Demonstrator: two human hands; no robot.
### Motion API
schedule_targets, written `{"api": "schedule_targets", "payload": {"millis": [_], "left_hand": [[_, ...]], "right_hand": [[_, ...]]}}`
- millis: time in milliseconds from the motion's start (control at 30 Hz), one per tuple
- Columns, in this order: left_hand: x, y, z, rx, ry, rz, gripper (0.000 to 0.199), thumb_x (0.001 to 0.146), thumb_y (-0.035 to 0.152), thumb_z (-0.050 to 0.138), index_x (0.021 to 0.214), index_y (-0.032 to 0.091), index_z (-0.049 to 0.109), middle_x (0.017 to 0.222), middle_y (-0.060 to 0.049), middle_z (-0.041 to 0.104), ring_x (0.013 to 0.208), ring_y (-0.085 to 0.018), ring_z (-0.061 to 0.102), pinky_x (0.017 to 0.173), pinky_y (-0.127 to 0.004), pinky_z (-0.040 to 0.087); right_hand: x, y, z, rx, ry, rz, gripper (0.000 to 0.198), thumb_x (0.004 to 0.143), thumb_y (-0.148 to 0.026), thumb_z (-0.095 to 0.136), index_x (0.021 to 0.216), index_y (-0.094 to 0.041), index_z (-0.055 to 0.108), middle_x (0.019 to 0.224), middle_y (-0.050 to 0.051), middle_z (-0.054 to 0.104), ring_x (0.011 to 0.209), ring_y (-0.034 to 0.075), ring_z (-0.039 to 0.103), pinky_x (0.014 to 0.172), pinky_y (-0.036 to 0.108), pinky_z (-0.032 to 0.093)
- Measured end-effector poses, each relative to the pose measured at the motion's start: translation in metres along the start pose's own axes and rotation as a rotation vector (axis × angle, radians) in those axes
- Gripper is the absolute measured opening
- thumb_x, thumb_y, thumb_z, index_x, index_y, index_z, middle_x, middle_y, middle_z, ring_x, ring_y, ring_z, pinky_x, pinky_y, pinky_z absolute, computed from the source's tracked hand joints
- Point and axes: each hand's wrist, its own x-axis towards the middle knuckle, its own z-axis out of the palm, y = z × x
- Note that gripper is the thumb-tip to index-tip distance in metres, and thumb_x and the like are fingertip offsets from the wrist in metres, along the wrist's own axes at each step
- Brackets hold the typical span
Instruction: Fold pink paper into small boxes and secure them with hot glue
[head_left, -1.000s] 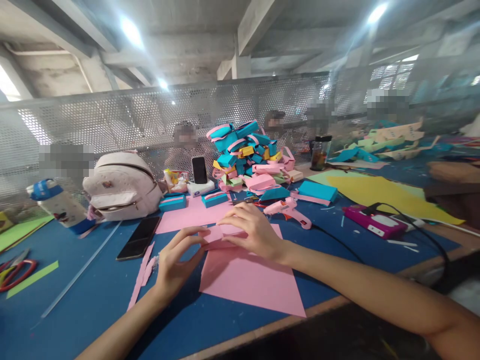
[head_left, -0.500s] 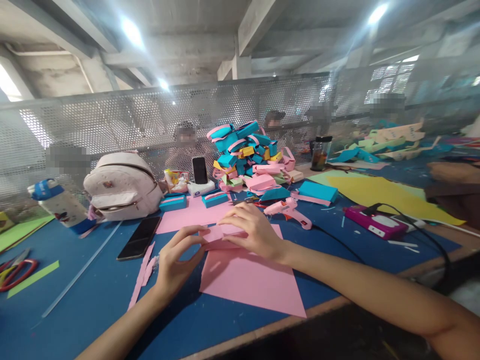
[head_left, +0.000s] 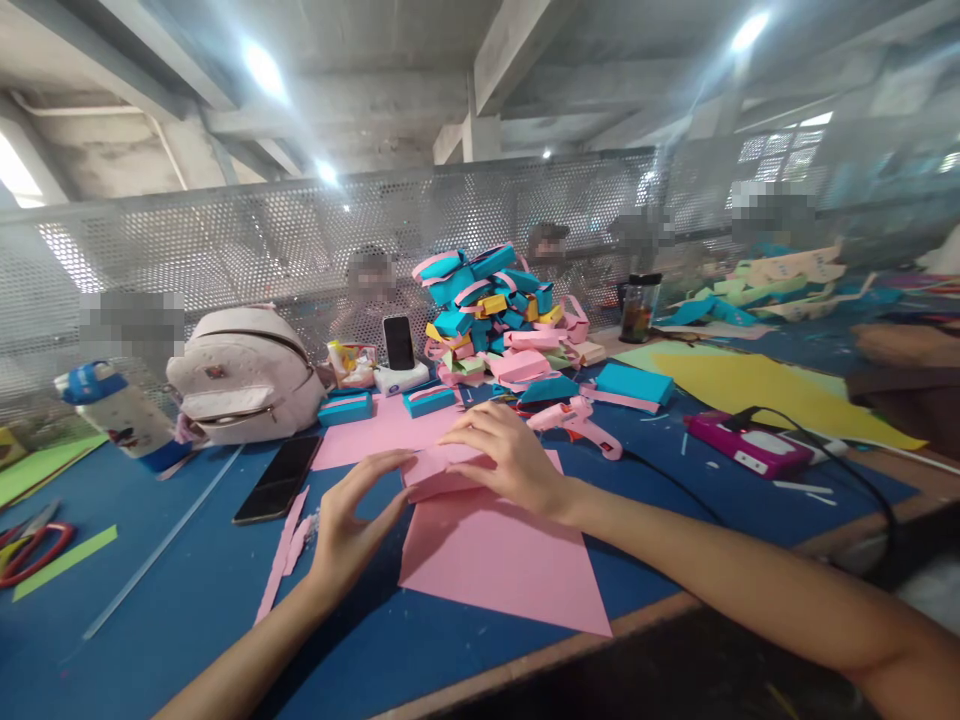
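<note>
Your left hand is half-curled, thumb and fingers pinching the left end of a folded pink paper piece; your right hand arches over the other end, apparently gripping it, contact partly hidden. The piece is left of the pink glue gun.

The blue tabletop carries, left, scissors, a bottle, a backpack and a flat phone; centre, a pink sheet, a glue gun and, behind, piled boxes; right, a power strip.
</note>
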Motion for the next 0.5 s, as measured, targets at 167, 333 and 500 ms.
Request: {"api": "schedule_targets", "payload": {"millis": [167, 333, 500], "left_hand": [[0.0000, 0.0014, -0.0010, 0.001, 0.015, -0.002, 0.026, 0.087, 0.026, 0.067, 0.112, 0.022, 0.069, 0.114, -0.007, 0.074, 0.106, -0.023, 0.070, 0.093, -0.032, 0.056], [0.0000, 0.0026, -0.0011, 0.003, 0.020, 0.007, 0.026, 0.087, 0.025, 0.067, 0.113, 0.022, 0.070, 0.113, -0.006, 0.074, 0.106, -0.021, 0.070, 0.094, -0.030, 0.055], [0.0000, -0.0001, -0.0007, -0.003, 0.005, 0.014, 0.030, 0.085, 0.025, 0.070, 0.114, 0.023, 0.069, 0.115, -0.006, 0.073, 0.107, -0.021, 0.069, 0.093, -0.028, 0.054]], "right_hand": [[-0.0001, 0.0005, 0.0001, 0.013, -0.004, -0.003, 0.024, 0.093, -0.038, 0.063, 0.111, -0.023, 0.067, 0.109, 0.006, 0.070, 0.105, 0.024, 0.056, 0.090, 0.041, 0.042], [-0.0003, 0.0000, 0.0005, 0.011, -0.004, 0.004, 0.024, 0.093, -0.039, 0.062, 0.111, -0.023, 0.067, 0.108, 0.006, 0.069, 0.105, 0.024, 0.055, 0.090, 0.041, 0.042], [-0.0005, -0.0002, 0.0008, 0.006, -0.015, 0.008, 0.024, 0.094, -0.038, 0.062, 0.111, -0.022, 0.066, 0.110, 0.006, 0.069, 0.106, 0.024, 0.055, 0.091, 0.040, 0.041]]}}
